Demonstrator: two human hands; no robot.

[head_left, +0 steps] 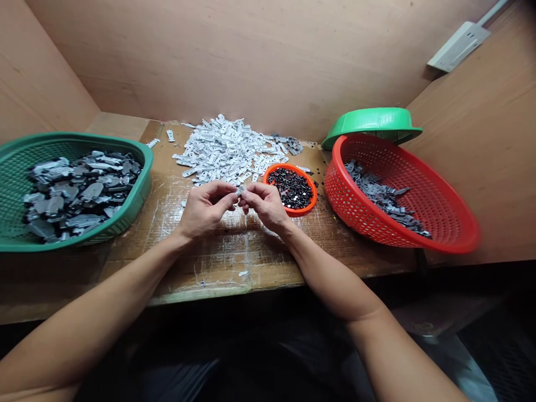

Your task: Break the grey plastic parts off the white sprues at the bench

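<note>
At the far left of the frame, a dark green basket (125, 224) is filled with a heap of grey, dark-edged pieces (87, 190). Left of centre, the left hand (204, 207) is poised above the brown worktop (167, 268), its thumb and fingers closed on one small metallic piece (240, 190). Behind it, in the upper middle, loose pale metal parts (228, 148) are piled against the wooden back panel (268, 61). The small piece is held at the centre of the frame, just in front of that pile, and is gripped from its other side by the fingertips of the right hand (268, 205). The step in hand is judged to be close two-handed work on this single piece; a steady pinch and fine fingertip control appear to be called for next. Its exact shape, and whether a second part is joined to it, cannot be told, as it is mostly covered by fingers. Just beyond the right hand, small dark parts (288, 187) are contained in an orange dish (299, 212). Farther right, grey metal strips (377, 190) are gathered in a tilted red basket (446, 204), behind which a bright green basket (372, 119) is seen.
</note>
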